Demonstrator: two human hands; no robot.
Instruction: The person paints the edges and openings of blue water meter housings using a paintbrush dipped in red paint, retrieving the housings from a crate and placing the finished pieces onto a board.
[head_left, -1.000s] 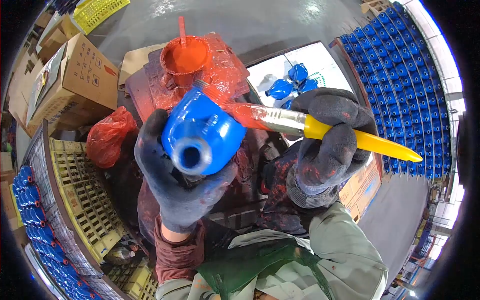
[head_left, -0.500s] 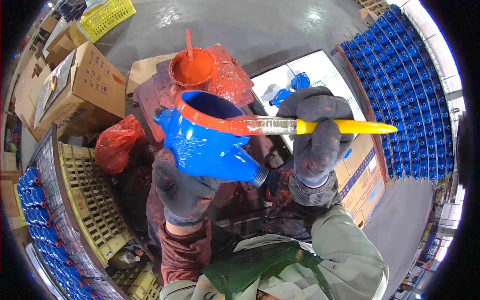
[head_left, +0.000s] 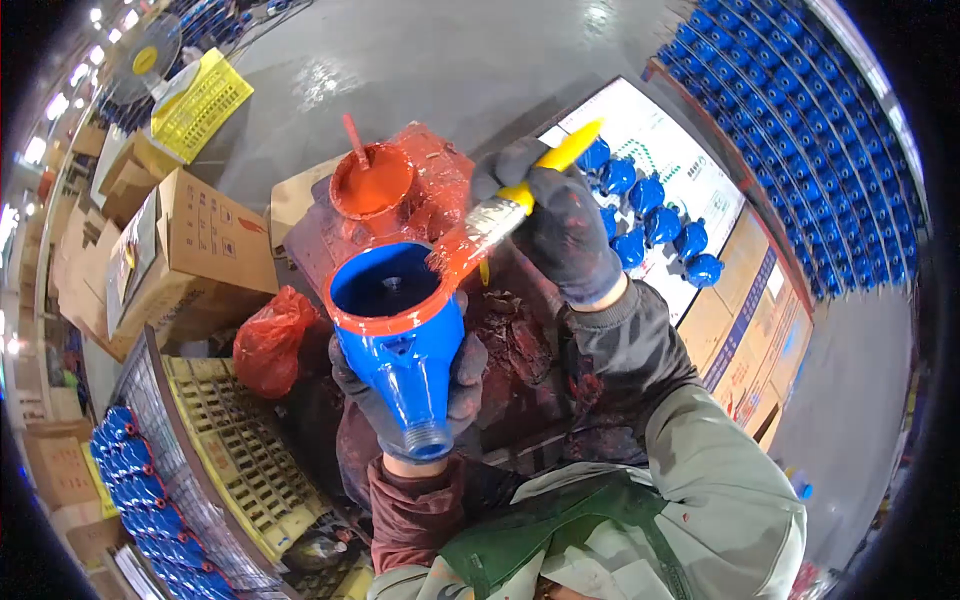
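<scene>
My left hand [head_left: 465, 385], in a dark glove, is closed round a glossy blue hollow part [head_left: 400, 365] from below. The part's wide mouth faces up with a red-painted rim, and its threaded spout points down toward me. In my right hand [head_left: 565, 215], also gloved, is a paintbrush [head_left: 568, 145] with a yellow handle. Its red bristles touch the right side of the rim. Just beyond the part is a pot of red paint [head_left: 372, 184] with a red stick standing in it.
Several small blue parts [head_left: 662, 226] sit on a white board at the right. Racks of blue parts [head_left: 800, 150] stand beyond. A carton [head_left: 215, 235], red plastic bag [head_left: 272, 343] and cream crate [head_left: 235, 440] lie left. A yellow crate [head_left: 205, 105] is farther back.
The blue part has turned so its spout swings from right to toward me and its mouth shows more. My right hand has tilted the brush, handle up. The view has shifted.
</scene>
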